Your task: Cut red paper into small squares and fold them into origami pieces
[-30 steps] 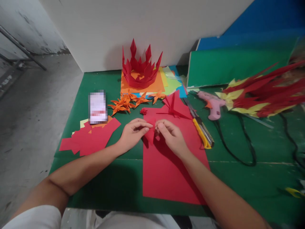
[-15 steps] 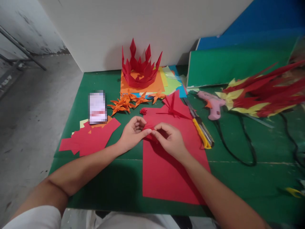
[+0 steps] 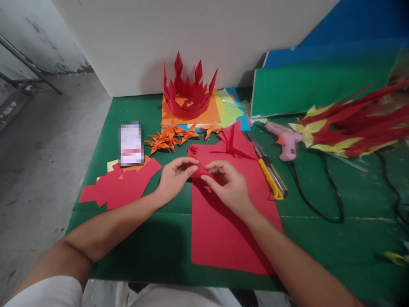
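Observation:
A small folded piece of red paper [image 3: 200,170] is pinched between my two hands. My left hand [image 3: 175,175] grips its left side with thumb and fingers, and my right hand [image 3: 227,181] holds its right end. Below them lies a large red paper sheet [image 3: 230,230]. Just beyond my fingers, a small red paper rose [image 3: 193,149] rests at the sheet's top left corner. A folded red paper shape [image 3: 235,143] sits at the sheet's far edge. Part of the piece in my hands is hidden by my fingers.
Orange paper flowers [image 3: 168,137] and a red paper crown [image 3: 188,98] stand farther back. A phone [image 3: 131,144] lies left, near red paper scraps [image 3: 121,185]. To the right are a yellow utility knife [image 3: 270,177], a pink glue gun [image 3: 285,140] with its cord, and red-yellow paper strips [image 3: 358,123].
My hands have moved slightly apart, and more of the folded red paper shows between them. The things on the table have not moved.

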`<state>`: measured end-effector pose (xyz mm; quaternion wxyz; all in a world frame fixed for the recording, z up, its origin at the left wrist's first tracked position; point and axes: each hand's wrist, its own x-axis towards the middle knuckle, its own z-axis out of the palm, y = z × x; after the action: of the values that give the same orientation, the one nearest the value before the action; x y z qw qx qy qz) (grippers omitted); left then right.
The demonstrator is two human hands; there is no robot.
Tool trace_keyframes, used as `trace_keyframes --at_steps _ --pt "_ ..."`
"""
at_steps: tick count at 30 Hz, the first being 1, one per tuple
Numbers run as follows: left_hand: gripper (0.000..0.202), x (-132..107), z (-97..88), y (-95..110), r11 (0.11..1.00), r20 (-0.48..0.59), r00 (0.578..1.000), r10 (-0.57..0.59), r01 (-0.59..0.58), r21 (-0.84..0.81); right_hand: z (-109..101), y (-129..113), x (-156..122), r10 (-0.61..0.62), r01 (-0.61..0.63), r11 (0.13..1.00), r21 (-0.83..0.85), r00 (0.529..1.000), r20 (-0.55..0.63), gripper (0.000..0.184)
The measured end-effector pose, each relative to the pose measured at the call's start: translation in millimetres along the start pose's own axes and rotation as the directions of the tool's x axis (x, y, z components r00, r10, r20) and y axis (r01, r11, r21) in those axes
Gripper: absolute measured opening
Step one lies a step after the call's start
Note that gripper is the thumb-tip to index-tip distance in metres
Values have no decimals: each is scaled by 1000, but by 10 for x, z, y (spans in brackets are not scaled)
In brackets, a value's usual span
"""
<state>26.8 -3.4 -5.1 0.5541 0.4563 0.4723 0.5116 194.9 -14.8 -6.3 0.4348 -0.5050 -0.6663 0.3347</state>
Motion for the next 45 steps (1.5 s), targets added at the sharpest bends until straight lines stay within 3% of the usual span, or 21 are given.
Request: trace_keyframes --at_steps 5,11,16,21,27,39,45 --pt "30 13 -12 -18 994 -61 994 -87 83 -66 -18 -18 -10 -80 79 993 -82 997 -13 20" --pt "31 39 -8 -48 985 -125 986 -107 87 -151 -48 -42 5 -151 140 976 -166 987 -54 14" --pt "31 37 -8 -48 985 -103 987 -123 108 -137 -60 -69 20 -222 206 960 -190 973 -67 7" --pt "34 37 -6 -52 980 -96 986 -134 118 -158 -65 -74 31 -210 193 961 -200 976 -65 7" --pt "35 37 5 -16 960 -53 981 -189 173 -220 -64 -66 25 -193 189 981 -44 977 -88 12" --pt "39 52 -10 -7 901 29 963 -269 262 -346 -70 -44 17 -141 144 989 17 984 -108 16" --pt "41 44 12 5 901 19 970 -244 234 -365 -80 -62 37 -273 268 960 -83 960 -65 13"
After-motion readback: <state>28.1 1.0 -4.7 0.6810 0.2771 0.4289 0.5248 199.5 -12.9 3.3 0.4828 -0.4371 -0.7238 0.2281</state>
